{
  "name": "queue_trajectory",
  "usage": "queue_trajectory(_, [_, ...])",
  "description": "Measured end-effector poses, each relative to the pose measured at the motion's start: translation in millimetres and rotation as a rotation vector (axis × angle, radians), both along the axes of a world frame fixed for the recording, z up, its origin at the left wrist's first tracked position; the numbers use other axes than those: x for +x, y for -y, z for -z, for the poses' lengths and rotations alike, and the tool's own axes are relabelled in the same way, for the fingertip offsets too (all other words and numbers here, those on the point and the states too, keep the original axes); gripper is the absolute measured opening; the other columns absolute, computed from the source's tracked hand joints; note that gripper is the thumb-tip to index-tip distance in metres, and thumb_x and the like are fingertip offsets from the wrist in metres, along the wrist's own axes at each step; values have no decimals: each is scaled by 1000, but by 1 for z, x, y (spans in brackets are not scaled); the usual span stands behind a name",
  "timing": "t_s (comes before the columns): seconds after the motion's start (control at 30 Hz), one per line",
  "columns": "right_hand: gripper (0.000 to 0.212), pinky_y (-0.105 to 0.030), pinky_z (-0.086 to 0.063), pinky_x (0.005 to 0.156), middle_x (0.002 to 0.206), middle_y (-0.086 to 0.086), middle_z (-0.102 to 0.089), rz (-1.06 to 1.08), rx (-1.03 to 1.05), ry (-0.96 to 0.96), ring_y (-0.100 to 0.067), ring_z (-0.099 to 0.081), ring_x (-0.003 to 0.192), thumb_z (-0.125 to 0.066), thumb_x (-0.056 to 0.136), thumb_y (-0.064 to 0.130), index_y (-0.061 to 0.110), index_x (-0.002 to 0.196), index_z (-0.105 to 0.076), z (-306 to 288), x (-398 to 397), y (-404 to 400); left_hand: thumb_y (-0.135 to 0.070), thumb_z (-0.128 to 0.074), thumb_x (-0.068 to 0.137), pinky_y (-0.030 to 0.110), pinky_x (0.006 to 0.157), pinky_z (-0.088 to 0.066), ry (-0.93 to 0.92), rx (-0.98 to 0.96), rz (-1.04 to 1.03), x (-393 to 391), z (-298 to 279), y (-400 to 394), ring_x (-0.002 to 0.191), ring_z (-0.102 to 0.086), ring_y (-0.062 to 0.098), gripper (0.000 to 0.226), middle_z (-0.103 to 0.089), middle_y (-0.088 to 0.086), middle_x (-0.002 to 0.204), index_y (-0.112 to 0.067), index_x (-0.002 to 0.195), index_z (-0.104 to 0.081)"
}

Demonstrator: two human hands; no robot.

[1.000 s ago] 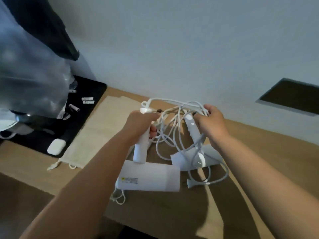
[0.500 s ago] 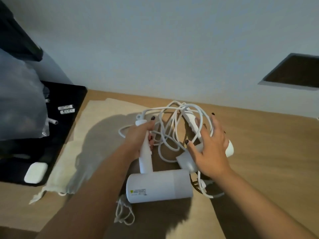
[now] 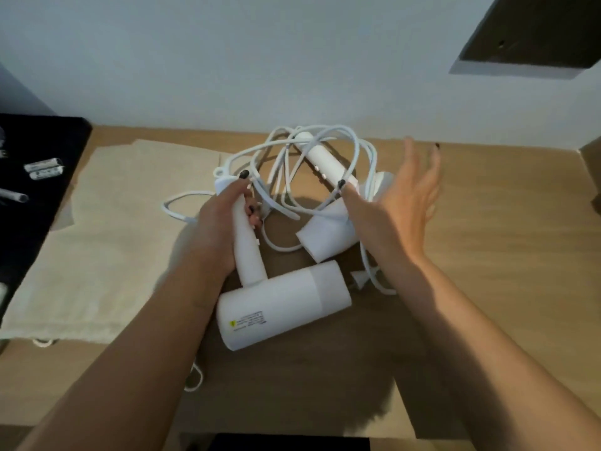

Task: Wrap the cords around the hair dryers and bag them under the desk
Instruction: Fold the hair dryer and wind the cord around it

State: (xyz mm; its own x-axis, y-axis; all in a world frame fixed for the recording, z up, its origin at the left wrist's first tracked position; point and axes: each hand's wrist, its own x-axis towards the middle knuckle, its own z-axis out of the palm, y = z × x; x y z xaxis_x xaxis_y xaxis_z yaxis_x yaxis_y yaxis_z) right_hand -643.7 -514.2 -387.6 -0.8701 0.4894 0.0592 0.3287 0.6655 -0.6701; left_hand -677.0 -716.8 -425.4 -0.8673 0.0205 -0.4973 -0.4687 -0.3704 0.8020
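Two white hair dryers lie on the desk [image 3: 487, 255]. Left hand [image 3: 221, 229] grips near hair dryer [image 3: 283, 301] by its handle. Right hand [image 3: 400, 209] hovers spread wide, just right of far hair dryer [image 3: 325, 236]; tangled cords [image 3: 292, 157] loop beyond both hands.

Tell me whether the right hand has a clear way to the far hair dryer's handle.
Probably not cleanly: the right hand is open beside it, but cord loops cross over the handle.

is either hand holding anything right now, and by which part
The left hand grips the near hair dryer by its handle. The right hand is open, holding nothing.
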Motion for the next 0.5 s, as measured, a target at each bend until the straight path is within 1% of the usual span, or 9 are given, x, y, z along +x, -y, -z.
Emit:
queue_trajectory(0.07, [108,-47,-30,112,159,3,12,34,-195,112,-29,-13,146,-78,71,48,34,152,-8,5,18,9,-33,-60,90,19,43,-41,22,9,-51,3,2,-4,45,-46,10,21,-52,-1,60,-14,82,-60])
queue_trajectory(0.13, [113,-41,-43,103,157,8,18,-28,-219,155,-32,-26,141,-79,69,51,38,152,-3,14,30,17,-33,-59,90,20,45,-42,30,0,-79,5,5,-5,46,-47,11,22,-52,1,60,-11,85,-62])
queue_trajectory(0.2, [113,-40,-47,100,156,7,23,-79,-194,136,-35,-31,139,-78,70,53,37,152,-2,18,27,14,-33,-60,89,22,46,-43,8,-7,-71,4,6,-5,46,-46,12,24,-51,1,59,-11,81,-62])
queue_trajectory(0.27, [113,-39,-42,105,157,3,25,-120,-190,130,-37,-22,143,-78,72,51,33,154,-3,18,19,4,-33,-61,89,23,47,-44,-14,-47,-73,3,6,-5,46,-47,13,24,-52,2,57,-10,82,-62])
queue_trajectory(0.33, [107,-36,-30,111,160,-2,21,-153,-184,107,-35,-11,147,-77,76,47,28,155,-8,17,12,-11,-30,-60,92,23,48,-46,-36,-109,-90,3,5,-7,48,-51,13,22,-57,2,57,-9,86,-61])
queue_trajectory(0.37, [102,-35,-25,114,161,-1,17,-160,-174,99,-32,-7,148,-75,79,46,26,155,-10,16,8,-20,-29,-58,94,23,48,-47,-55,-136,-86,3,4,-8,50,-53,14,21,-59,2,60,-9,87,-60])
queue_trajectory(0.4, [98,-38,-21,118,162,0,14,-162,-151,92,-29,-5,149,-72,81,47,25,155,-12,15,6,-26,-28,-57,94,25,50,-48,-82,-164,-73,4,3,-8,54,-54,15,20,-60,2,63,-9,88,-59])
queue_trajectory(0.43, [95,-43,-18,120,163,1,11,-164,-105,80,-27,-3,149,-70,82,47,24,155,-13,15,5,-31,-27,-56,95,26,52,-50,-111,-188,-60,4,3,-8,57,-56,16,19,-62,3,66,-9,90,-59])
queue_trajectory(0.5, [90,-51,-9,120,163,2,4,-173,3,33,-24,1,150,-66,85,46,25,154,-14,18,9,-28,-23,-53,97,28,57,-52,-158,-210,-48,6,4,-6,62,-60,15,19,-64,4,73,-5,100,-59])
